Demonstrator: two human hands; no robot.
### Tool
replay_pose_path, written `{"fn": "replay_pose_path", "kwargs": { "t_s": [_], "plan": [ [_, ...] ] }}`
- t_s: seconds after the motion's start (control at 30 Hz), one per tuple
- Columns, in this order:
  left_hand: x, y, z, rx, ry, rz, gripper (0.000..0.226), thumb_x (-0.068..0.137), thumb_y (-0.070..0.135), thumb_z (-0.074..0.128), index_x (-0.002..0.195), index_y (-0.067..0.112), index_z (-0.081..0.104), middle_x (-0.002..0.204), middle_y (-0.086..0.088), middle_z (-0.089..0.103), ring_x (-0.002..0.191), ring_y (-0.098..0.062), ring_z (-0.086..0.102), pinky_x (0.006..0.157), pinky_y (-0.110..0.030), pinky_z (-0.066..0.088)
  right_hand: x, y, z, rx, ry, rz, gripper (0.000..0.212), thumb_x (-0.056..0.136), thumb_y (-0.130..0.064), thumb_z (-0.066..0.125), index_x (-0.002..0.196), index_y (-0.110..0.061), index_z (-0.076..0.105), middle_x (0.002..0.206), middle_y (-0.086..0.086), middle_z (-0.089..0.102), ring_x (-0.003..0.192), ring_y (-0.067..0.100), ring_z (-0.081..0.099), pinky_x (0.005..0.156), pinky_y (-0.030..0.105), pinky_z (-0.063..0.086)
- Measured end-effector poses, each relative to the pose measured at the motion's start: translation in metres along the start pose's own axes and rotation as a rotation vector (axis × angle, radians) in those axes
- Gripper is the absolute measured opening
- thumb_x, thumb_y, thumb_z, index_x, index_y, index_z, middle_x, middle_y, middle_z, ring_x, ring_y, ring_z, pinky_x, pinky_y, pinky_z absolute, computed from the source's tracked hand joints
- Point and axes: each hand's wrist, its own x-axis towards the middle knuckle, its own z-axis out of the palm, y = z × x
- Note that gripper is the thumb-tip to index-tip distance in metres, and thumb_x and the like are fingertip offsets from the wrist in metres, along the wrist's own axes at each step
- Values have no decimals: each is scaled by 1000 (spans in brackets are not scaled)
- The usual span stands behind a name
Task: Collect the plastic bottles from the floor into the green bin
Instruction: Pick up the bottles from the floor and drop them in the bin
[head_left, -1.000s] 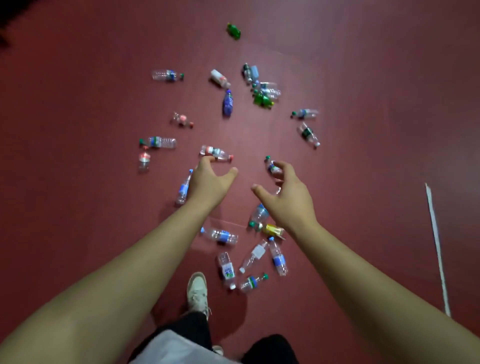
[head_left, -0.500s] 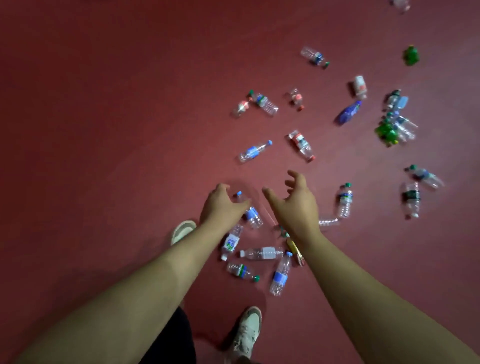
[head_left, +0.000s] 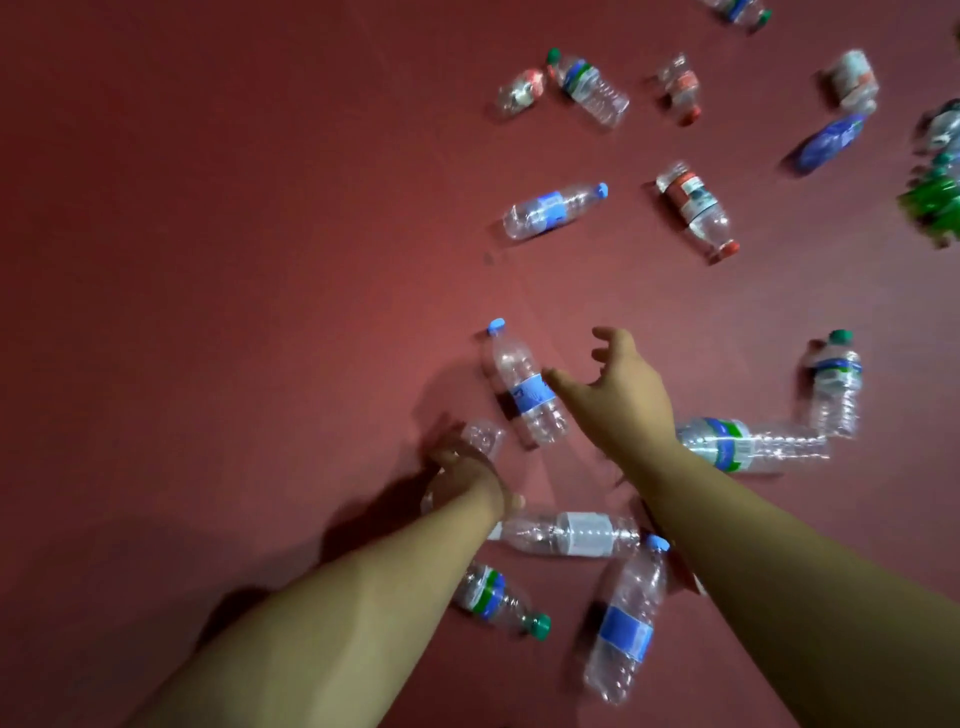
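Head view: hands are now brought down. Left hand is curled round a clear bottle beside the blue-capped bottle; right hand is held spread, empty, just beside it. Green bin unseen; pickup judged begun.

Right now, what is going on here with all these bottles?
A person leans over a red floor strewn with plastic bottles. The left hand lies over a small clear bottle; blur hides whether it grips. The right hand is open, just beside a blue-capped bottle. No bin is in view, and many bottles wait to be collected.
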Motion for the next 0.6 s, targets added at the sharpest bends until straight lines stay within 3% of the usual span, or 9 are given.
{"fn": "replay_pose_path", "kwargs": {
  "t_s": [0.07,0.1,0.17,0.23,0.33,0.4,0.43,0.53,0.6],
  "plan": [
    [44,7,27,86,79,18,126,74,58,71,151,9,-16,154,-21,7,134,-38,35,99,-48,46,28,32,38,-37,-3,-14,78,79,-51,71,143,-21,39,129,5,61,107,27,63,86,41,52],
    [62,7,41,107,171,61,108,82,49,66,153,11,-7,151,-18,19,130,-36,39,95,-45,48,40,46,54,-52,-3,-18,79,79,-51,72,144,-20,38,130,5,60,110,28,62,87,41,51],
    [81,2,54,179,501,226,56,94,25,43,147,16,30,132,-10,52,112,-28,57,80,-35,51,63,67,84,-95,-34,-29,83,77,-50,73,145,-19,36,132,6,59,115,29,59,87,38,49],
    [85,-9,53,272,690,327,45,90,17,31,127,25,55,112,-1,64,101,-25,62,76,-33,47,83,78,113,-146,-91,-34,89,76,-50,75,147,-17,32,133,9,56,118,31,56,86,38,46],
    [89,-19,36,385,515,627,38,88,14,49,123,29,53,145,-6,37,141,-35,23,103,-52,27,104,84,148,-196,-152,-24,96,69,-55,80,142,-13,33,132,12,53,120,34,54,91,44,48],
    [89,-28,24,351,373,719,37,79,14,58,111,32,61,161,-1,8,147,-34,-9,113,-60,6,109,84,164,-222,-159,-10,92,67,-54,83,133,-11,36,129,13,53,118,36,55,90,45,49],
    [91,-33,26,278,363,746,35,73,14,59,103,32,65,161,4,5,147,-31,-14,113,-61,1,110,84,169,-234,-156,-9,89,67,-52,84,130,-10,37,127,13,53,116,36,56,88,45,48],
    [99,-44,36,-39,607,699,10,71,26,59,78,27,66,159,11,18,148,-25,-9,111,-61,7,111,83,178,-254,-129,22,77,71,-38,84,124,-9,38,125,14,52,112,38,58,80,42,45],
    [105,-47,41,-173,775,512,18,74,42,67,87,30,62,159,4,15,148,-27,-6,110,-60,13,110,82,181,-238,-118,34,68,73,-31,81,122,-9,39,123,15,52,108,39,60,75,40,41]
  ]
}}
